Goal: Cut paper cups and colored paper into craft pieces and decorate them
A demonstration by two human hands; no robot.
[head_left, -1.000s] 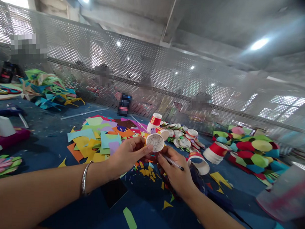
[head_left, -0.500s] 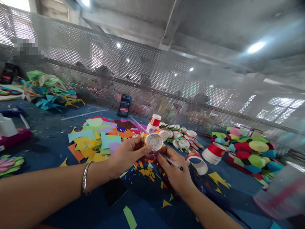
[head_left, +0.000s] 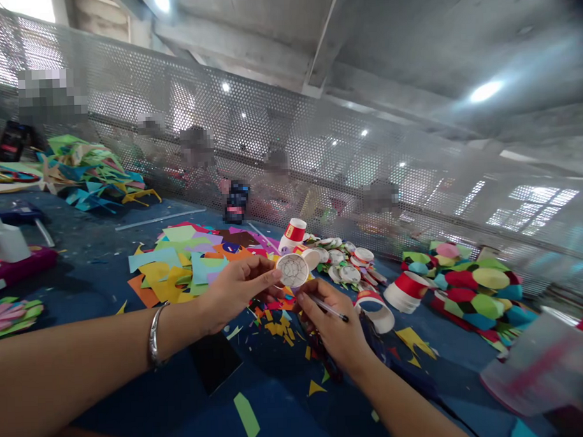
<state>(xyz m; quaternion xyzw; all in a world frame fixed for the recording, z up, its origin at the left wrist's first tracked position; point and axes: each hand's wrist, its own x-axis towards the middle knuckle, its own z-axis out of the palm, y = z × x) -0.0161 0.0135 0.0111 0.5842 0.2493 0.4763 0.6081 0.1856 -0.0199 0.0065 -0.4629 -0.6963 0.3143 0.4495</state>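
Note:
Between the fingers and thumb of my left hand (head_left: pixel 243 284) is a small white paper cup bottom (head_left: pixel 293 270), a round disc with a raised rim and dark lines drawn across its face. My right hand (head_left: pixel 334 322) grips a pen (head_left: pixel 328 308), its dark end pointing back to the right. The pen's tip lies by the lower rim of the disc, hidden by my fingers. Behind the disc a red-and-white paper cup (head_left: pixel 294 231) stands upside down. A heap of similar white discs (head_left: pixel 345 273) lies just beyond my right hand.
Coloured paper pieces (head_left: pixel 171 270) spread left of my hands, with small yellow scraps (head_left: pixel 279 328) below. Cut cup rings (head_left: pixel 378 311) and a stack of cups (head_left: pixel 409 292) lie right. A translucent bin (head_left: pixel 531 369) stands near right. A perforated metal screen (head_left: pixel 269 130) borders the table.
My left thumb has slid back toward the disc's left edge, showing more of its lined face. Both hands keep their holds, and the view has shifted slightly.

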